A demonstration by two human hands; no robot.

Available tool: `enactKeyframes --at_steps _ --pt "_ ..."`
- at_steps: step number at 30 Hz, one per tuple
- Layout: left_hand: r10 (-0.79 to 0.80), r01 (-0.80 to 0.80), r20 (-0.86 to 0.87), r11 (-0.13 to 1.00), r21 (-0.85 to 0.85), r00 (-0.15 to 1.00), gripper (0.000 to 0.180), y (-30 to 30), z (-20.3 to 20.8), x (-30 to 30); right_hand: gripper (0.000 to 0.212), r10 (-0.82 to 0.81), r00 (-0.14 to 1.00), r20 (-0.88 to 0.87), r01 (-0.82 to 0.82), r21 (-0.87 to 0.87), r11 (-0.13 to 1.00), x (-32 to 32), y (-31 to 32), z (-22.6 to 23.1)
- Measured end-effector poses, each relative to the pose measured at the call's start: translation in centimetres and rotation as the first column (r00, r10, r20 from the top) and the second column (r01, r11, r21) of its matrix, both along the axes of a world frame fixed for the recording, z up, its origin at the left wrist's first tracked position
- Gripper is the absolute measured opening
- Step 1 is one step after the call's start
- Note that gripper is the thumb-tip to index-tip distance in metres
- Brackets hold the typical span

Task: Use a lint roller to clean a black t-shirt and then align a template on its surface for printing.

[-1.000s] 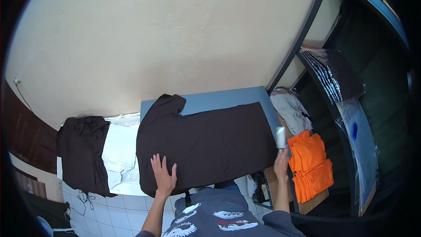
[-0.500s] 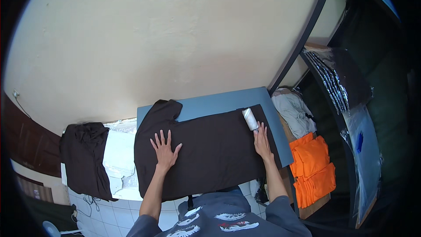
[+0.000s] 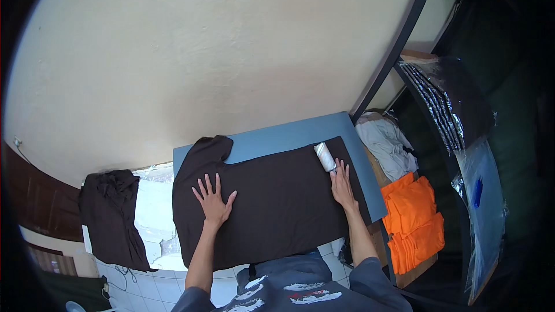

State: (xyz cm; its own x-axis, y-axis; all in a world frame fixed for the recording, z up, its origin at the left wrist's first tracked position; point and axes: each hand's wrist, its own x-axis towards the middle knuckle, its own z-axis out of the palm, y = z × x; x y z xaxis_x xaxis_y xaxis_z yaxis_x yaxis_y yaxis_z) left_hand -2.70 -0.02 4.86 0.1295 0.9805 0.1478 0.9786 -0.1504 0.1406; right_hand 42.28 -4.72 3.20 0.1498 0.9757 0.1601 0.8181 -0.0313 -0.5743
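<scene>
A dark brown shirt [image 3: 272, 208] lies spread flat on a blue-grey board [image 3: 277, 130], one sleeve sticking out at the far left. My left hand [image 3: 214, 203] rests palm down on the left part of the shirt, its fingers spread. Over at the right end, my right hand [image 3: 344, 189] is closed around the handle of a lint roller [image 3: 325, 156]. The roller's white cylinder points away from me and touches the cloth near the shirt's right edge. My fingers and palm hide most of the handle.
Another dark garment [image 3: 113, 219] lies on a white surface [image 3: 153, 214] to the left. At the right, folded orange cloth [image 3: 413, 219] and grey cloth [image 3: 386, 145] sit on a shelf. A dark metal post [image 3: 399, 40] rises beside plastic-wrapped packs [image 3: 433, 101]. The wall borders the board's far side.
The whole view has shifted slightly. Both hands and the lint roller keep nearly the same places on the shirt.
</scene>
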Motion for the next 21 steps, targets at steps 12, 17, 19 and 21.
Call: enactKeyframes --at_steps 12,17,19,21 --pt "0.013 -0.013 -0.012 1.000 0.003 1.000 0.086 1.4 0.1 0.6 0.057 -0.012 1.000 0.023 0.011 0.032 0.999 0.2 0.9 0.0" --pt "0.018 -0.018 -0.013 1.000 -0.008 1.000 0.087 1.9 0.1 0.6 0.057 -0.005 0.999 0.041 0.004 0.030 1.000 0.4 1.5 -0.2" --pt "0.020 -0.020 -0.019 1.000 0.002 1.000 0.086 2.2 0.0 0.5 0.057 -0.005 0.999 0.042 0.004 0.031 1.000 0.4 1.8 -0.3" --pt "0.023 -0.023 -0.024 1.000 0.007 0.999 0.086 2.5 -0.2 0.4 0.057 -0.002 0.999 0.042 0.000 0.031 1.000 0.4 2.1 -0.4"
